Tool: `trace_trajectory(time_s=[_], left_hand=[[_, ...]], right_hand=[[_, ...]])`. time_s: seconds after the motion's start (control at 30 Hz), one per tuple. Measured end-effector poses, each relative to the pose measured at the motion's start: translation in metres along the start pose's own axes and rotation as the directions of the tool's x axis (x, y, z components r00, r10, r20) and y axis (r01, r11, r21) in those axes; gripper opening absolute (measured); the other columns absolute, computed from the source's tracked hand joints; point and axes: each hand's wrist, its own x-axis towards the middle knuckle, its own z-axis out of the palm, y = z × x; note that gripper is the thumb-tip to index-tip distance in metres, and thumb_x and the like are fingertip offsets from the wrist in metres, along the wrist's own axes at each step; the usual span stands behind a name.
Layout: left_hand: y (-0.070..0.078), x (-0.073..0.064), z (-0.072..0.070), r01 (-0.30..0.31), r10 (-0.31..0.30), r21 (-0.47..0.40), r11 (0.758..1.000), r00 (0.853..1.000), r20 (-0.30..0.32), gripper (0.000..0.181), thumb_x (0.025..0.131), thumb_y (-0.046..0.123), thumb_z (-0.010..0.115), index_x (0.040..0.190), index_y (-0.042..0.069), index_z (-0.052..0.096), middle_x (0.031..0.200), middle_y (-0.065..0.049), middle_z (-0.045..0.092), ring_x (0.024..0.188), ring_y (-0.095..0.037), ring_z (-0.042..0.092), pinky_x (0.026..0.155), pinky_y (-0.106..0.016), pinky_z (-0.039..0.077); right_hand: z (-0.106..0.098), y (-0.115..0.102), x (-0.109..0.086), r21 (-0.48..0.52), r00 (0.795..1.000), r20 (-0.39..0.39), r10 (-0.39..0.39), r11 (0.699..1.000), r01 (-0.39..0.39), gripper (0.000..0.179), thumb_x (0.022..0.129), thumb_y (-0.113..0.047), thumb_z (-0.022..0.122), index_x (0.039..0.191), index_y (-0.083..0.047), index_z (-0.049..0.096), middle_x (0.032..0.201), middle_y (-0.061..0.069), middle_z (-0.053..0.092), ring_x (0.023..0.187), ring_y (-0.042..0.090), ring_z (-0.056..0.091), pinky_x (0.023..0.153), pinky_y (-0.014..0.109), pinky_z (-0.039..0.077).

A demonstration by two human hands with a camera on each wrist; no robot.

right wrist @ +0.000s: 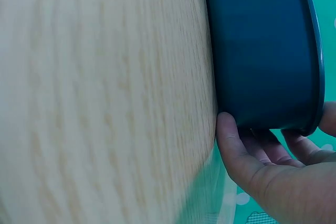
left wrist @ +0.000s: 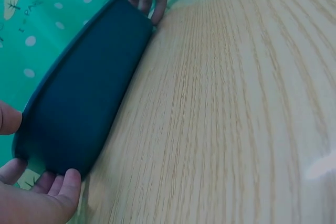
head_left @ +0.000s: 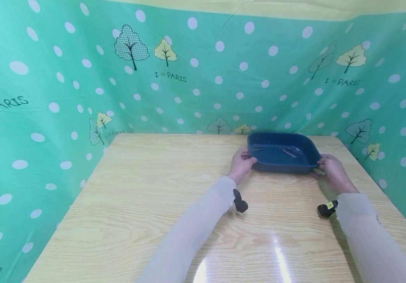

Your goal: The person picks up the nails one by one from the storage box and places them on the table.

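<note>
A dark blue rectangular plastic basin (head_left: 277,168) is at the far right of the table, close to the curtain. Several thin metal pieces (head_left: 289,152) lie inside it, too small to name. My left hand (head_left: 241,165) grips its left end, thumb at the rim and fingers curled beneath along the side. The right hand (head_left: 333,171) holds the opposite end in the same way. In the left wrist view the basin's outer wall (left wrist: 86,85) spans between both hands. Seen from the right wrist, fingertips (right wrist: 227,124) press the basin's lower corner, low against the table.
The pale wood-grain table (head_left: 146,188) stretches to the left and front of the basin. A green dotted curtain (head_left: 196,98) hangs behind the table and along both sides. Light glares off the tabletop near its front edge.
</note>
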Motion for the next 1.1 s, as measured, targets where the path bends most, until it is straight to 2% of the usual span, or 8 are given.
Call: trace_trajectory(time_s=[0.17, 0.4, 0.57, 0.8, 0.93, 1.0, 1.1], left_hand=[[-0.001, 0.000, -0.003, -0.013, 0.013, -0.009, 1.000, 1.000, 0.001, 0.046, 0.084, 0.007, 0.067, 0.127, 0.000, 0.052, 0.120, -0.016, 0.060, 0.108, -0.024, 0.059, 0.084, -0.033, 0.053], [-0.002, 0.000, -0.010, -0.020, 0.020, -0.026, 0.999, 1.000, 0.003, 0.047, 0.084, 0.006, 0.067, 0.128, -0.001, 0.051, 0.123, -0.018, 0.058, 0.109, -0.025, 0.058, 0.085, -0.036, 0.052], [-0.002, -0.002, -0.013, -0.020, 0.020, -0.028, 0.999, 1.000, 0.003, 0.046, 0.084, 0.007, 0.066, 0.128, -0.001, 0.052, 0.123, -0.018, 0.058, 0.111, -0.025, 0.057, 0.086, -0.036, 0.052], [-0.002, -0.003, -0.018, -0.022, 0.022, -0.041, 0.999, 1.000, 0.008, 0.047, 0.084, 0.006, 0.066, 0.128, -0.001, 0.051, 0.124, -0.018, 0.058, 0.111, -0.025, 0.057, 0.088, -0.038, 0.051], [-0.003, -0.002, -0.021, -0.021, 0.022, -0.049, 0.999, 1.000, 0.011, 0.048, 0.083, 0.006, 0.067, 0.128, -0.001, 0.051, 0.124, -0.018, 0.057, 0.110, -0.024, 0.057, 0.088, -0.037, 0.051], [-0.003, -0.002, -0.022, -0.021, 0.022, -0.044, 0.999, 1.000, 0.014, 0.049, 0.083, 0.006, 0.067, 0.128, -0.001, 0.051, 0.124, -0.019, 0.057, 0.110, -0.024, 0.058, 0.088, -0.037, 0.051], [-0.003, -0.002, -0.024, -0.020, 0.021, -0.035, 0.999, 1.000, 0.014, 0.049, 0.083, 0.007, 0.066, 0.129, -0.001, 0.051, 0.125, -0.019, 0.057, 0.111, -0.024, 0.057, 0.088, -0.036, 0.051]], right_hand=[[-0.006, 0.008, 0.011, 0.054, 1.000, -0.014, 0.011, 0.998, -0.010, 0.029, 0.096, -0.009, 0.034, 0.124, -0.009, 0.040, 0.117, 0.002, 0.043, 0.100, 0.011, 0.052, 0.080, 0.035, 0.054], [0.016, -0.007, -0.009, -0.033, 1.000, 0.014, -0.011, 0.999, 0.012, 0.037, 0.097, -0.011, 0.030, 0.132, -0.002, 0.032, 0.124, 0.009, 0.038, 0.107, 0.015, 0.048, 0.094, 0.041, 0.049], [0.021, -0.008, -0.011, -0.035, 1.000, 0.027, -0.004, 0.999, 0.005, 0.049, 0.097, -0.011, 0.028, 0.143, 0.004, 0.020, 0.129, 0.013, 0.035, 0.112, 0.018, 0.045, 0.103, 0.049, 0.039], [0.015, 0.000, 0.000, 0.029, 1.000, -0.001, 0.027, 0.999, -0.027, 0.039, 0.096, -0.011, 0.036, 0.135, -0.006, 0.034, 0.119, 0.003, 0.043, 0.103, 0.012, 0.052, 0.093, 0.043, 0.049], [0.019, -0.001, -0.003, -0.009, 1.000, 0.022, 0.005, 1.000, -0.005, 0.047, 0.096, -0.012, 0.033, 0.140, 0.000, 0.024, 0.125, 0.008, 0.039, 0.106, 0.014, 0.050, 0.096, 0.046, 0.047], [0.022, -0.002, -0.004, 0.004, 1.000, -0.010, 0.010, 1.000, -0.010, 0.047, 0.095, -0.011, 0.034, 0.140, 0.001, 0.025, 0.127, 0.011, 0.039, 0.107, 0.017, 0.050, 0.095, 0.047, 0.047], [0.027, -0.006, -0.008, -0.020, 1.000, 0.009, 0.016, 1.000, -0.016, 0.053, 0.096, -0.012, 0.031, 0.145, 0.002, 0.017, 0.139, 0.020, 0.030, 0.119, 0.026, 0.045, 0.099, 0.048, 0.044]])
